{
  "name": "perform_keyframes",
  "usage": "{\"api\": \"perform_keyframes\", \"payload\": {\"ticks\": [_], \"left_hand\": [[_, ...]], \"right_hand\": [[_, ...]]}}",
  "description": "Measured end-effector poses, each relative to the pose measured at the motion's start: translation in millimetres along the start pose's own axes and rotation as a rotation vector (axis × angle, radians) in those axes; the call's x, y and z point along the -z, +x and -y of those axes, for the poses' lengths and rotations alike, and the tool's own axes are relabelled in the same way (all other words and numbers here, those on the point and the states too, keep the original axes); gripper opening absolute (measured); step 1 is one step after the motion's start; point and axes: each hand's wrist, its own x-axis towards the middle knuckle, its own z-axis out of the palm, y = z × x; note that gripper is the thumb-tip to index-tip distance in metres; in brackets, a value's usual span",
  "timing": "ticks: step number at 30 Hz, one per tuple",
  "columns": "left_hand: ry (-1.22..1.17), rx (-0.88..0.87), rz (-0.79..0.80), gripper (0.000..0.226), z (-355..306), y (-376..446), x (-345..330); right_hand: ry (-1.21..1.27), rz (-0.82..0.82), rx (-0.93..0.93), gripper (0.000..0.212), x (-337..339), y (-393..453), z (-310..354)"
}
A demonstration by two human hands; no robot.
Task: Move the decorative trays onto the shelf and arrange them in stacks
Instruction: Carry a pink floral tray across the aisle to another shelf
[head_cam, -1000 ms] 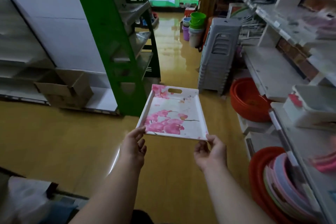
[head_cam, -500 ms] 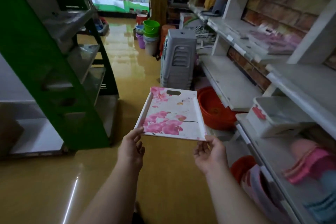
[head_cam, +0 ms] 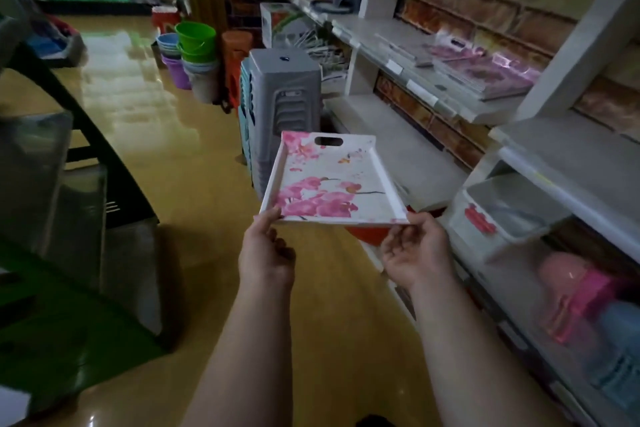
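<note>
The white rectangular tray with pink blossom print [head_cam: 332, 180] holds nothing; it hangs level over the yellow floor [head_cam: 138, 135], beside the white shelving unit [head_cam: 408, 156]. The left hand [head_cam: 265, 250] pinches its near left corner, the right hand [head_cam: 414, 250] its near right corner. Stacked plastic buckets [head_cam: 194, 55] stand nested behind — labels too blurred to read. Since the earlier frame the view has swung right, toward the shelves

Red basin [head_cam: 372, 234]: mostly hidden behind tray [head_cam: 332, 184], just beyond right hand [head_cam: 414, 253]. Pink and blue items [head_cam: 585, 308], right of right hand: blurred, kind unclear. Green rack [head_cam: 69, 305], left of left hand [head_cam: 265, 255]: cut by frame edge
</note>
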Motion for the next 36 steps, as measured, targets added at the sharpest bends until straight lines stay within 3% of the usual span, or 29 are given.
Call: {"api": "perform_keyframes", "payload": {"ticks": [6, 8, 11, 16, 23, 26, 33, 36], "left_hand": [[0.095, -0.041, 0.022, 0.052, -8, 64, -28], [0.138, -0.063, 0.061, 0.046, -17, 88, -52], [0.214, -0.117, 0.085, 0.025, -28, 118, -104], [0.293, -0.221, 0.136, 0.024, -50, 196, -208], [0.315, -0.258, 0.275, 0.007, -48, 283, -348], [0.300, -0.228, 0.346, 0.012, -35, 312, -385], [0.341, -0.212, 0.368, 0.010, -9, 363, -454], [0.342, -0.141, 0.410, 0.015, 1, 393, -479]], "right_hand": [[0.033, 0.008, 0.014, 0.017, -27, 59, 2], [0.054, 0.018, 0.023, 0.022, -43, 85, 6], [0.114, 0.055, 0.035, 0.025, -84, 131, 22], [0.201, 0.180, 0.016, 0.007, -169, 212, 72], [0.234, 0.256, 0.093, 0.012, -241, 306, 165], [0.226, 0.276, 0.150, 0.022, -254, 333, 195], [0.215, 0.155, 0.226, 0.008, -264, 389, 233], [0.212, 0.080, 0.273, 0.012, -273, 412, 245]]}}
